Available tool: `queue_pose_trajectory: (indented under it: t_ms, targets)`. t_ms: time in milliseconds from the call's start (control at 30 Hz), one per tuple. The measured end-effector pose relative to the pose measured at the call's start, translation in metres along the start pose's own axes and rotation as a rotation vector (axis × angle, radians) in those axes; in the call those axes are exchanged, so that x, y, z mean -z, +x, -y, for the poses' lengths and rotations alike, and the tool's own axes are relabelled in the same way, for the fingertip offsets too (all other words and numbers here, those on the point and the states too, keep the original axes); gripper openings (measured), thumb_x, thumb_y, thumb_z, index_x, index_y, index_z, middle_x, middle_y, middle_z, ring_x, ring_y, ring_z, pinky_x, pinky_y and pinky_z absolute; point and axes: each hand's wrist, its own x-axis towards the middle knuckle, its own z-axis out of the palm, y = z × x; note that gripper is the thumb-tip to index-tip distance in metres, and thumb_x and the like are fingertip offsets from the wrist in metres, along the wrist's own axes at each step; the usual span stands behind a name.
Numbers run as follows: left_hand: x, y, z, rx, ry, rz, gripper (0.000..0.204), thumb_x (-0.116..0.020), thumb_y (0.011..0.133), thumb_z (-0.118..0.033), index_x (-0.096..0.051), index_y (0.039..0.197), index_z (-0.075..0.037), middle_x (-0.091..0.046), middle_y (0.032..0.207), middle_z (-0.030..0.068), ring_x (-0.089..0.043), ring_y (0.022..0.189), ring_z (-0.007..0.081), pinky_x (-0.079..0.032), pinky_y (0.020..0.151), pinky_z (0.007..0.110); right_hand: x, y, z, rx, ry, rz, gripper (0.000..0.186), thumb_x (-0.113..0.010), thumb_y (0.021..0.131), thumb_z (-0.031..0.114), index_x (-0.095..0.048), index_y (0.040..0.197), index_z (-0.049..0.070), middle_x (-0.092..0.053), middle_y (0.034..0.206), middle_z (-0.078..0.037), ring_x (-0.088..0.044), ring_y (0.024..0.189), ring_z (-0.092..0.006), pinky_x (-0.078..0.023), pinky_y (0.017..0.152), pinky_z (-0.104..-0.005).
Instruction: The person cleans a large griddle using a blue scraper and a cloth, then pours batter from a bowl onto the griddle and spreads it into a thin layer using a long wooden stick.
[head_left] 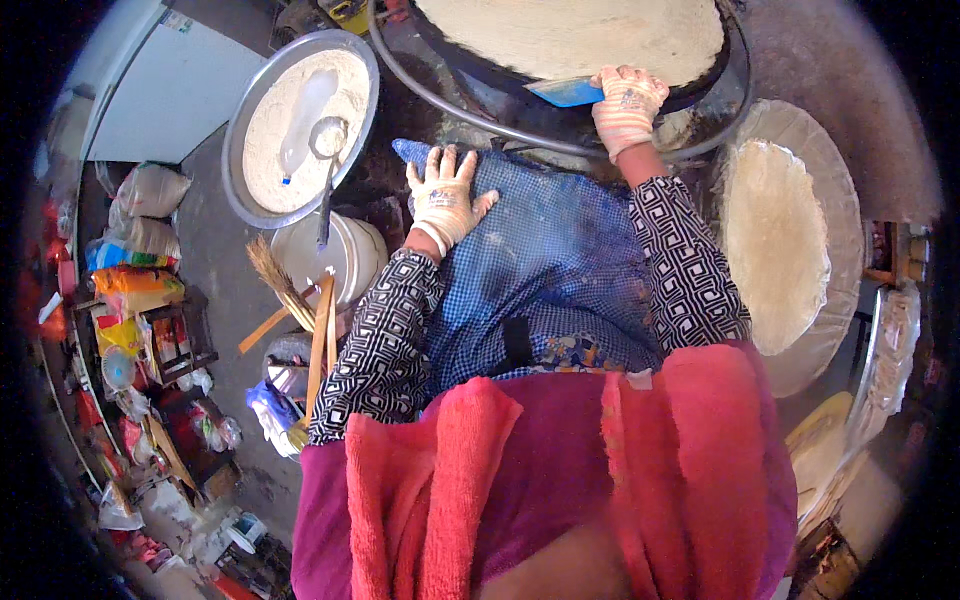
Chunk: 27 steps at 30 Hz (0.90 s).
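Observation:
My right hand [628,105], in a striped work glove, grips a blue scraper [567,93] with its fingers closed. The blade lies at the near edge of a large, pale round flatbread [590,35] on a dark griddle [470,62]. A metal hoop [478,118] runs around the griddle. Gloved as well, my left hand [443,200] rests with fingers spread on the blue checked apron [560,240] over my lap, holding nothing.
At left, a metal basin [236,150] of pale batter or flour holds a ladle [330,137] and a clear bottle [308,110]. Below stand a white bucket [370,260], a straw brush [268,268] and wooden sticks [322,340]. Another flatbread [775,245] lies on a round covered stand [835,160] at right.

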Motion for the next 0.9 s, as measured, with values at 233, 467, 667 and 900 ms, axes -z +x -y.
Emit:
queue_pose_trajectory:
  t_ms: [233, 467, 667, 900]
  targets:
    - [-0.001, 0.002, -0.003, -0.007, -0.006, 0.000, 0.074, -0.061, 0.080, -0.059, -0.046, 0.137, -0.015, -0.039, 0.144, 0.0198, -0.029, 0.137, 0.0390, -0.019, 0.107, 0.064, 0.011, 0.006, 0.009, -0.048, -0.012, 0.132, 0.019, -0.066, 0.068, 0.017, -0.067, 0.087, 0.022, -0.066, 0.091, -0.002, -0.059, 0.097, -0.0238, -0.035, 0.086, -0.0439]
    - [0.005, 0.002, -0.006, 0.017, -0.041, 0.016, 0.073, -0.064, 0.078, -0.057, -0.049, 0.136, -0.015, -0.038, 0.145, 0.0168, -0.029, 0.137, 0.0385, -0.021, 0.107, 0.063, -0.008, 0.019, 0.010, 0.019, 0.042, 0.001, 0.014, -0.065, 0.070, 0.021, -0.067, 0.084, 0.022, -0.067, 0.090, -0.003, -0.060, 0.095, -0.0255, -0.037, 0.085, -0.0470]
    - [-0.006, -0.002, 0.004, 0.009, -0.193, -0.160, 0.065, -0.063, 0.081, -0.050, -0.050, 0.132, -0.011, -0.044, 0.138, 0.0177, -0.036, 0.132, 0.0383, -0.026, 0.105, 0.058, -0.019, 0.030, 0.014, 0.223, 0.170, 0.024, 0.021, -0.057, 0.077, 0.011, -0.067, 0.092, 0.021, -0.068, 0.100, -0.002, -0.061, 0.102, -0.0229, -0.039, 0.089, -0.0446]
    - [-0.001, 0.017, 0.056, 0.098, -0.461, -0.481, 0.057, -0.070, 0.079, -0.026, -0.051, 0.128, -0.004, -0.050, 0.129, 0.0205, -0.047, 0.118, 0.0387, -0.036, 0.101, 0.047, -0.037, 0.045, 0.024, 0.510, 0.095, 0.060, 0.035, -0.051, 0.083, 0.005, -0.061, 0.116, 0.011, -0.064, 0.118, -0.009, -0.059, 0.110, -0.0261, -0.043, 0.097, -0.0390]
